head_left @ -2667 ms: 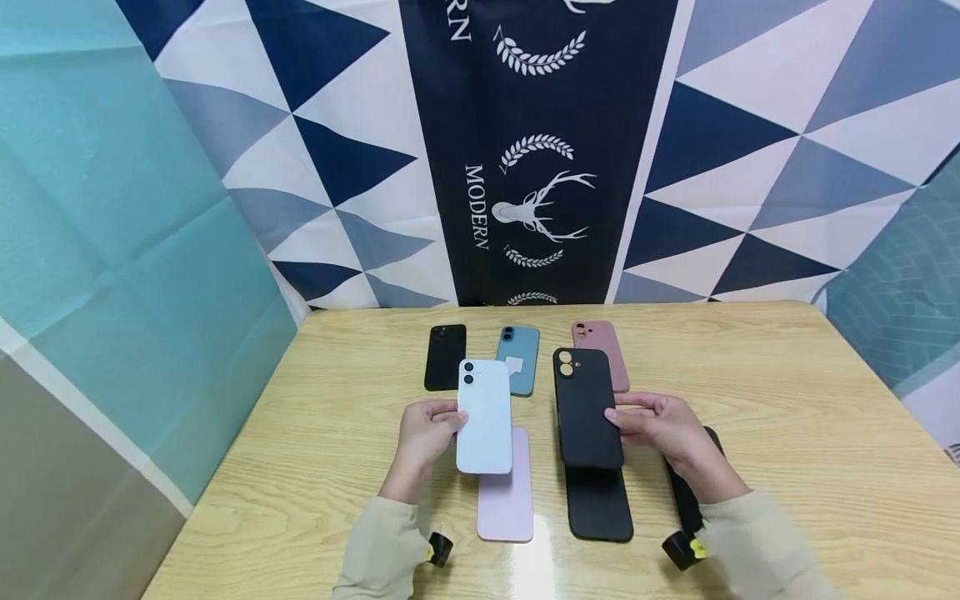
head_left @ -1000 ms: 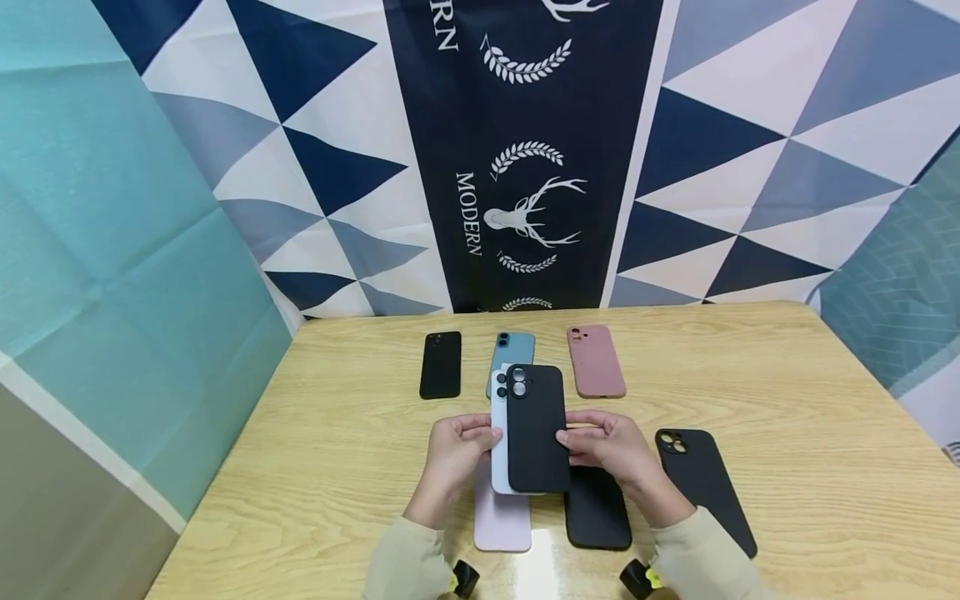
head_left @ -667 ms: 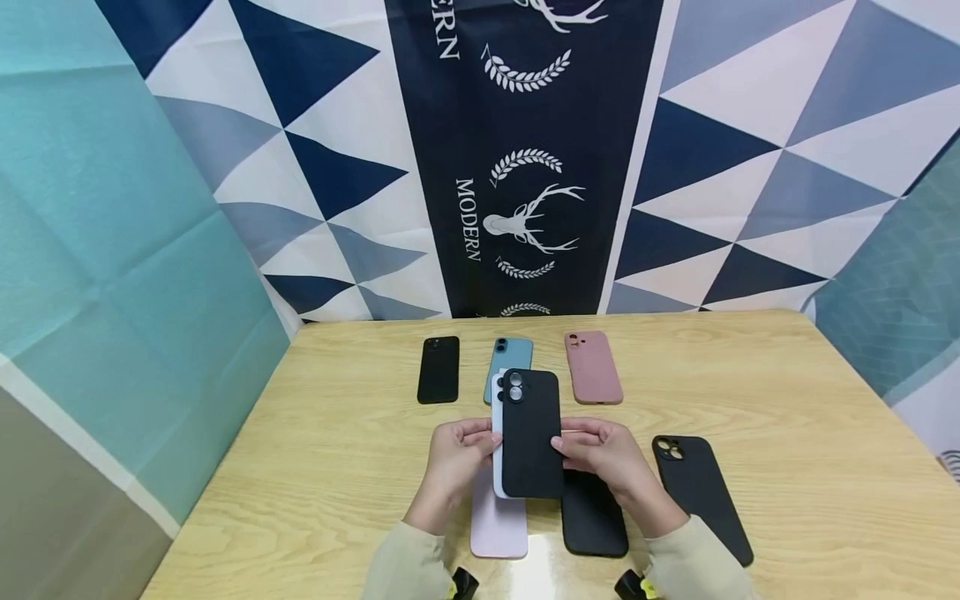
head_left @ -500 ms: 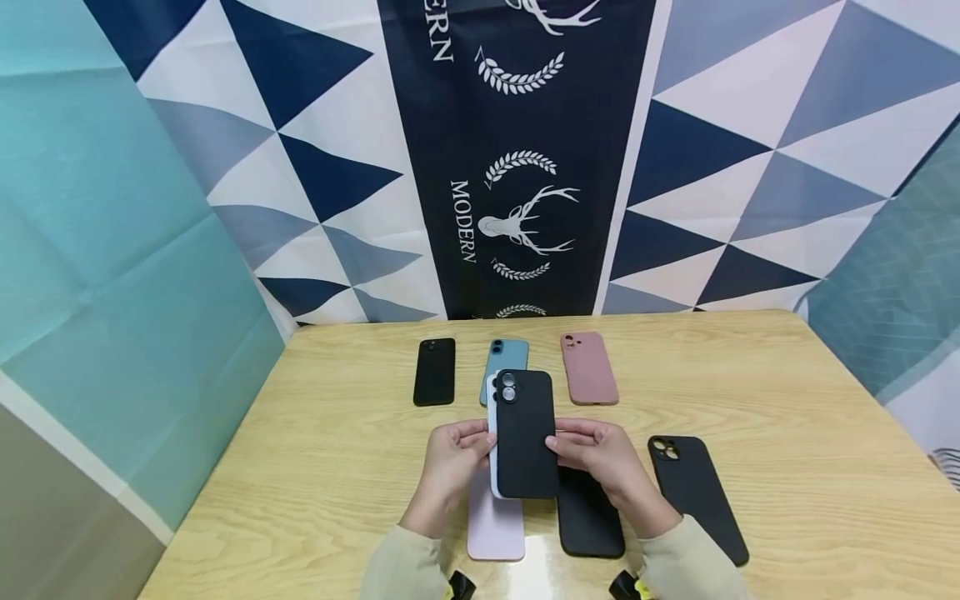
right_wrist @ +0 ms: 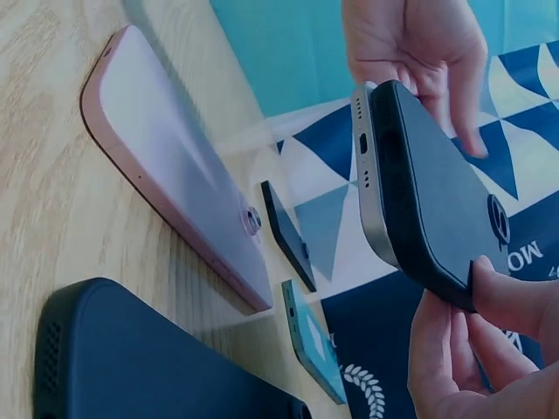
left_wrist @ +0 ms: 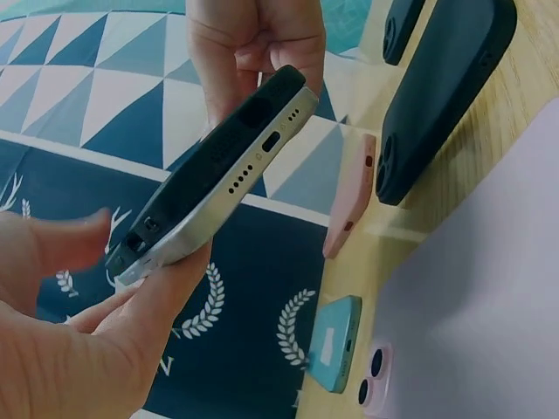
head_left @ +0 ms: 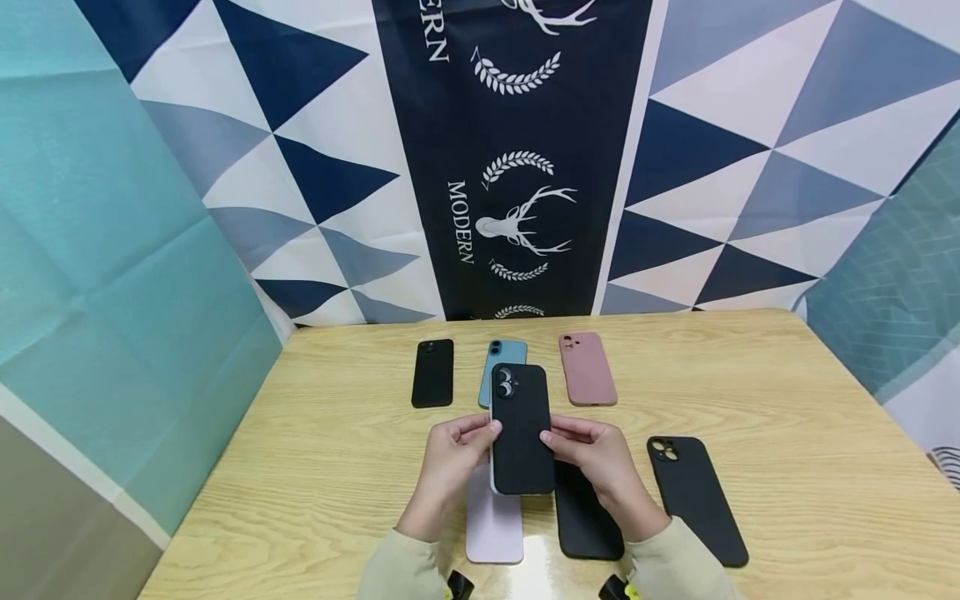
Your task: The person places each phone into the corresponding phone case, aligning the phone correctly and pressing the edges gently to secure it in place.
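A black phone case (head_left: 522, 442) lies over the back of a white phone (right_wrist: 370, 218), both held above the table. In the head view the case covers nearly all of the phone; the wrist views show the two stacked, with a pale metal edge and charging port exposed. My left hand (head_left: 453, 454) supports the phone's left side with fingers behind it; its thumb looks raised and blurred in the left wrist view. My right hand (head_left: 598, 462) pinches the case's right edge between thumb and fingers. The phone's camera lenses show inside the case's cutouts.
Below the hands lie a lilac phone (head_left: 495, 525) and a black phone or case (head_left: 589, 521). Another black case (head_left: 697, 500) is to the right. Along the back are a black phone (head_left: 432, 375), a blue phone (head_left: 495, 358) and a pink case (head_left: 588, 371).
The phone and case, first held apart, came together. Over the last half second the case shifted left over the phone, and now nearly lines up with it. The left thumb moved onto the case's edge.
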Action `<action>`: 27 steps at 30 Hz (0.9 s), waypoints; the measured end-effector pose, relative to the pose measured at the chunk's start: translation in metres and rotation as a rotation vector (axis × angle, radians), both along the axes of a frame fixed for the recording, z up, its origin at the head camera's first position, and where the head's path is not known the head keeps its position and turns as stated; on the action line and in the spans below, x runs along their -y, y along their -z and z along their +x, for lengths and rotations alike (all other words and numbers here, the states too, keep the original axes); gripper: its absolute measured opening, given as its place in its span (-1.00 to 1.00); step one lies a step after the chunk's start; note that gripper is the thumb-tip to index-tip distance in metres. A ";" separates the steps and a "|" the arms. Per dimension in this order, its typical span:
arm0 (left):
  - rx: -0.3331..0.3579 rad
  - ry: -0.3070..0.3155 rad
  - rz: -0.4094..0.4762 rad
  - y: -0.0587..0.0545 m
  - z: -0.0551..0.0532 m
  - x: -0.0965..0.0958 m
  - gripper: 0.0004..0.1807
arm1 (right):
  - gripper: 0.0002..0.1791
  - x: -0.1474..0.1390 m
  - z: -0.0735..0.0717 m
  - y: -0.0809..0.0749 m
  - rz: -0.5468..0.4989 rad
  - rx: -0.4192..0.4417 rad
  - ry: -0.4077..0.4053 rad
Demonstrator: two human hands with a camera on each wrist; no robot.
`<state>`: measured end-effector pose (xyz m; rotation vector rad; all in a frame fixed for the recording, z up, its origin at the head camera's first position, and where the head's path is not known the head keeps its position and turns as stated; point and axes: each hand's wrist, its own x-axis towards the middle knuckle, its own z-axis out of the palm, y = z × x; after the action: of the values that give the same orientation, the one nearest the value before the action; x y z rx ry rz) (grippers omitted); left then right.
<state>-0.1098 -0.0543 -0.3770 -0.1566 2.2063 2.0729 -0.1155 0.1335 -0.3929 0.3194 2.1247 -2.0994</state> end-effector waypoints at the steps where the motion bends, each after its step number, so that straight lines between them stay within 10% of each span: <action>1: 0.000 -0.001 -0.003 -0.001 0.000 -0.001 -0.60 | -0.54 0.000 0.000 0.000 0.000 0.002 0.004; 17: 0.015 -0.008 0.091 0.000 -0.001 0.000 -0.57 | -0.47 -0.003 0.001 -0.001 -0.058 0.031 -0.025; 27: 0.008 -0.058 0.126 0.000 -0.004 0.002 -0.58 | -0.23 -0.019 0.005 0.004 -0.044 0.034 -0.469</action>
<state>-0.1139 -0.0563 -0.3766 -0.2207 2.0830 2.2292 -0.1107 0.1521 -0.3970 -0.1383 1.8968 -1.8456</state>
